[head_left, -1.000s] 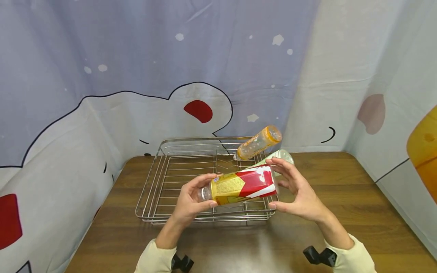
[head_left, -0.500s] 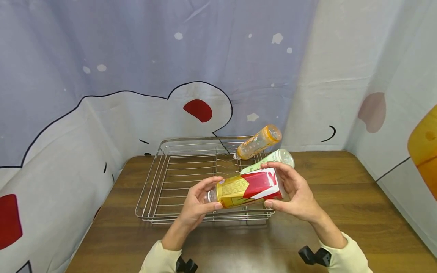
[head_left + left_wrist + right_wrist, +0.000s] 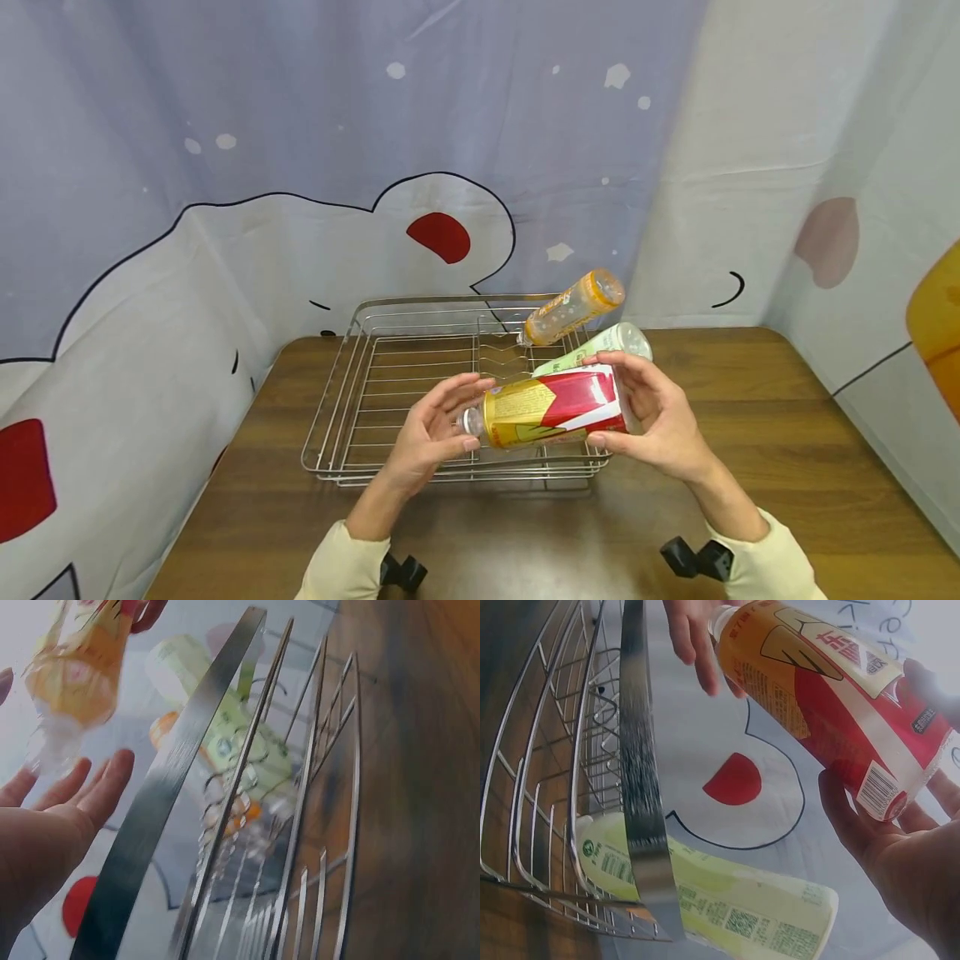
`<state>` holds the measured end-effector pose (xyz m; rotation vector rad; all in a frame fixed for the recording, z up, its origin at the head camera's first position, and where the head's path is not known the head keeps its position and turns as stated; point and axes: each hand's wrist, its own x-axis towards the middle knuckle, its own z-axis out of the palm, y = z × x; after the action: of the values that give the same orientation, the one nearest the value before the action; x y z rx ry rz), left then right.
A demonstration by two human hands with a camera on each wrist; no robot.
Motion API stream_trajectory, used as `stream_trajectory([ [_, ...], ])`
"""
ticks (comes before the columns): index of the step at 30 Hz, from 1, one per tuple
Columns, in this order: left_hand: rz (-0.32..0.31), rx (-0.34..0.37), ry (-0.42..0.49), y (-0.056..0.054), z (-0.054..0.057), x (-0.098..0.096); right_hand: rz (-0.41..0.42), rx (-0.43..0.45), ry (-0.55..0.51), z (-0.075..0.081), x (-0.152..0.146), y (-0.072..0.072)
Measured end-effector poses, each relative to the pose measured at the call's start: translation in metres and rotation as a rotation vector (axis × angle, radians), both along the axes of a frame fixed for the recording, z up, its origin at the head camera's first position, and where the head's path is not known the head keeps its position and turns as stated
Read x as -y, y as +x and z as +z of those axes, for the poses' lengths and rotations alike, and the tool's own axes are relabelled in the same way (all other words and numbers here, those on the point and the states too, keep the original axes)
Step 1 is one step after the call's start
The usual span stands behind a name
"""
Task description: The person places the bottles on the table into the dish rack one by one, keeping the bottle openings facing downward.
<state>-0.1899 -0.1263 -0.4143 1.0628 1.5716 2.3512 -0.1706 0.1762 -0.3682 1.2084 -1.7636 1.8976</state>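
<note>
A clear plastic bottle (image 3: 555, 408) with a red and yellow label lies nearly level in the air above the front of a wire dish rack (image 3: 450, 298). My right hand (image 3: 660, 425) grips its base, thumb on the near side and fingers over the far side. Around the bottle's neck, my left hand (image 3: 427, 437) is spread with relaxed fingers; a gap shows between palm and neck. In the left wrist view the neck hangs just above the fingers (image 3: 112, 780). A green-labelled bottle (image 3: 592, 346) and an orange-trimmed bottle (image 3: 570, 310) lean neck-down in the rack's right side.
The rack stands on a brown wooden table (image 3: 750, 433), its metal rim (image 3: 641, 750) close to both hands. Wavy wire dividers (image 3: 502, 350) run through its middle. Printed curtains (image 3: 300, 100) hang behind and at both sides.
The bottle has shifted slightly right. My right hand, earlier apart from the base, has come round it. My left hand has loosened from the neck. The two leaning bottles stay put.
</note>
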Motion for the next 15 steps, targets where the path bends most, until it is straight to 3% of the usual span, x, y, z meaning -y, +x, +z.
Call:
stream_trajectory([
  [4, 0.042, -0.059, -0.005, -0.002, 0.005, 0.017, -0.005, 0.007, -0.025, 0.001, -0.005, 0.0],
  [11, 0.175, -0.133, -0.053, 0.001, 0.015, 0.048, -0.039, 0.033, -0.048, 0.005, -0.015, 0.002],
  [15, 0.266, -0.173, -0.124, 0.006, 0.015, 0.07, -0.06, 0.035, -0.065, 0.007, -0.022, 0.003],
])
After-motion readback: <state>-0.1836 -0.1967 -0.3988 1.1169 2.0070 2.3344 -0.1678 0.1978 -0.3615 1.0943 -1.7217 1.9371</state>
